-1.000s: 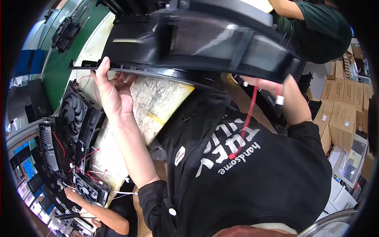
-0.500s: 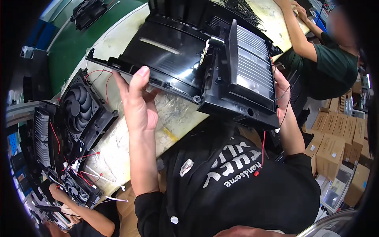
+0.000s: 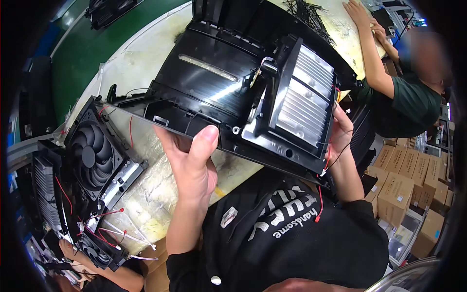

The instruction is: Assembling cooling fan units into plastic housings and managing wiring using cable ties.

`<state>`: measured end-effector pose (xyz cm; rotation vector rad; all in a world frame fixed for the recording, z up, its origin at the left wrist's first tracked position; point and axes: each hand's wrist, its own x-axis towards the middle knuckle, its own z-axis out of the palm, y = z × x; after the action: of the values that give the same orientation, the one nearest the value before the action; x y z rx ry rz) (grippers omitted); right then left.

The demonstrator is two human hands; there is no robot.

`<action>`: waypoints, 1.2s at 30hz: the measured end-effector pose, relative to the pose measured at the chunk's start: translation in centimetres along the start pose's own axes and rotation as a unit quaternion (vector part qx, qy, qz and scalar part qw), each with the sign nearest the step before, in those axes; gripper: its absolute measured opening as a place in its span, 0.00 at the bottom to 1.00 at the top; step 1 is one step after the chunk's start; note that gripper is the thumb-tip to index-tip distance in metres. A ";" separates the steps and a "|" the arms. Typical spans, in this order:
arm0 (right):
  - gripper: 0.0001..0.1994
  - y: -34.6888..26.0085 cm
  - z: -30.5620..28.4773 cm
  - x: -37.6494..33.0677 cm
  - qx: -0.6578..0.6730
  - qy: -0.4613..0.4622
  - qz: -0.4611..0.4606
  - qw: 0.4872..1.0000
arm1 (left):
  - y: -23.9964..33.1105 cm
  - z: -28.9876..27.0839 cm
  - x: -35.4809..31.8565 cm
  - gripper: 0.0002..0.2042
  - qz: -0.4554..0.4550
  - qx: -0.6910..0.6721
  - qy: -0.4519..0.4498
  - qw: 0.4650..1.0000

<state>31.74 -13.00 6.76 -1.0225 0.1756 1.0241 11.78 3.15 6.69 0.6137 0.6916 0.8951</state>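
Note:
Both my hands hold up a large black plastic housing (image 3: 204, 87) above the table, its inner side facing me. At the near left edge, my left hand (image 3: 192, 163) grips with the thumb over the rim and the fingers beneath. My right hand (image 3: 340, 131) closes on the right side, beside a silver finned heat sink (image 3: 306, 97) set in a black frame; part of its fingers is hidden behind the housing. A long pale slot runs across the housing's smooth panel. Thin wires hang by my right hand, one a red wire with a red connector (image 3: 317, 219).
A black fan unit (image 3: 88, 155) with loose red and white wires lies on the table (image 3: 151, 180) at left. Black cable ties (image 3: 309, 19) are heaped at the back. One co-worker (image 3: 413, 97) sits at far right, another's arm (image 3: 104, 267) shows at lower left. Cardboard boxes (image 3: 395, 192) stand right.
The housing has tilted, turning its inner side and the heat sink fins more toward me. My left hand has moved right and nearer, still gripping the rim; my right hand has come slightly lower.

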 end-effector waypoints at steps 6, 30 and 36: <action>0.23 0.9 -2.2 0.6 0.019 -0.070 -0.038 0.997 | -0.2 -0.1 0.2 0.38 0.000 -0.007 0.008 1.000; 0.38 0.7 -9.6 3.1 0.159 -0.146 0.014 0.976 | 0.1 -1.1 0.1 0.41 -0.083 0.000 0.082 0.993; 0.40 0.1 -10.6 3.2 0.058 -0.106 -0.009 0.993 | 0.4 -1.3 0.3 0.39 -0.083 0.035 0.080 0.993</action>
<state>36.73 -19.21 -0.93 -0.8027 0.0513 1.0855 10.73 3.87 6.05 0.5424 0.9082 0.7721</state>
